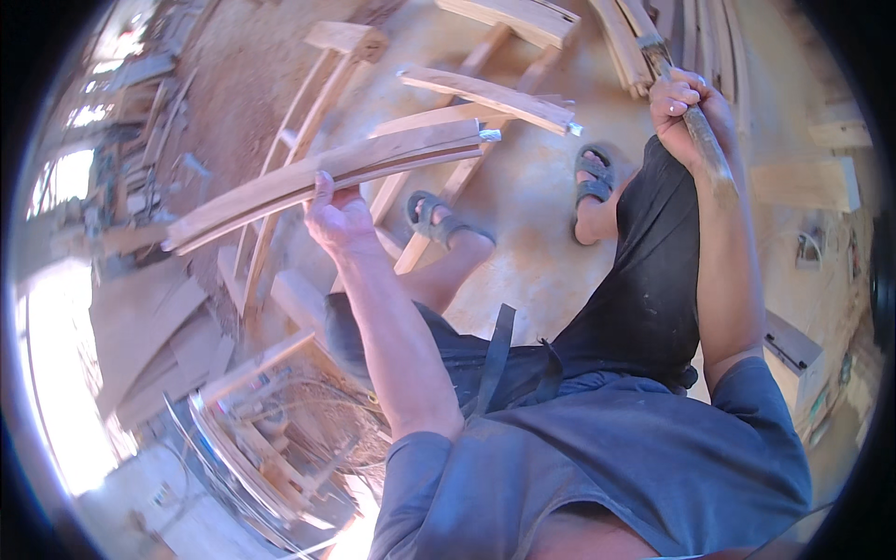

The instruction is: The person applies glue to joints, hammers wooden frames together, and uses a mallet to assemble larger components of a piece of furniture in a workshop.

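Note:
My left hand [338, 217] is closed around the underside of a long, slightly curved wooden piece [317, 177], thumb up against its edge. A groove runs along the piece, and its right end carries a pale, whitish tip. Raised at the upper right, my right hand [689, 110] grips a wooden-handled tool [714, 163]. The tool's worn handle sticks out below the fist, and a grey metal end shows above it. Beyond the left hand, a second curved wooden piece [485, 95] with whitish ends lies across a wooden trestle [485, 51].
Another wooden frame [317, 103] stands at the upper left. Long curved strips [621, 42] are stacked at the upper right. Flat boards [149, 327] lie at the left, beside a crate [271, 411] of scraps and cords. My sandalled feet rest on the dusty floor between the trestles.

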Available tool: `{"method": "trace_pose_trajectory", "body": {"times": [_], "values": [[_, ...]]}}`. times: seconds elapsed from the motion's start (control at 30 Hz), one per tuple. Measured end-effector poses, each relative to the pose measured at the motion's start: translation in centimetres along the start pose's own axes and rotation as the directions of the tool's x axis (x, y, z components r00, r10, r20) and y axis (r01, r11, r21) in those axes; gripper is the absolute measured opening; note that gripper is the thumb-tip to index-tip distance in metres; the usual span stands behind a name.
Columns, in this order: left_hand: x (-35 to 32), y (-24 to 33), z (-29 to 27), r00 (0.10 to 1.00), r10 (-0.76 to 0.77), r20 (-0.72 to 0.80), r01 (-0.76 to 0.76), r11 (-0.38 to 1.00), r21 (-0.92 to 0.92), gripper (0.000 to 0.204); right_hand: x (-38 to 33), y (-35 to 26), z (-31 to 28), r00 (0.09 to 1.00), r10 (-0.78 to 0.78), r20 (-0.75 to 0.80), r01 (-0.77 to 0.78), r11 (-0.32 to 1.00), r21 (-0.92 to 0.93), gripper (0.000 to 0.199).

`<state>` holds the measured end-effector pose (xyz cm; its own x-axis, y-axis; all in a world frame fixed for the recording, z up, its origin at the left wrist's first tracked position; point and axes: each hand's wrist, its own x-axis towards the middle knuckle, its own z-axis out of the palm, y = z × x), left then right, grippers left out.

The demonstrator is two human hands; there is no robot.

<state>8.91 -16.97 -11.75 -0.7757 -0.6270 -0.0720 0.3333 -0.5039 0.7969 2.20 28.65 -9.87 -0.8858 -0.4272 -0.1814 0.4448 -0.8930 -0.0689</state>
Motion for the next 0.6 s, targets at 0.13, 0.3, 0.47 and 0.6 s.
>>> {"method": "trace_pose_trajectory", "body": {"times": [0.13,0.3,0.47,0.6], "values": [[-4.3,12.2,-0.1,0.961,0.266,0.072,-0.275,0.945,0.176,0.039,1.0,1.5,-0.3,0.997,0.015,0.070,-0.021,0.996,0.086,0.023],[-10.0,25.2,-2.6,0.876,0.479,0.051,-0.478,0.852,0.212,0.036,3.9,3.2,-1.2,0.964,0.172,0.203,-0.176,0.984,0.002,0.019],[-14.2,33.2,-6.3,0.529,0.804,-0.272,-0.714,0.595,0.369,0.055,6.2,4.2,-3.0,0.934,0.233,0.270,-0.259,0.964,0.063,0.020],[-15.6,35.1,-9.8,0.282,0.939,-0.199,-0.766,0.345,0.543,0.071,8.5,1.3,-3.2,0.946,0.284,0.155,-0.288,0.958,0.004,0.026]]}}
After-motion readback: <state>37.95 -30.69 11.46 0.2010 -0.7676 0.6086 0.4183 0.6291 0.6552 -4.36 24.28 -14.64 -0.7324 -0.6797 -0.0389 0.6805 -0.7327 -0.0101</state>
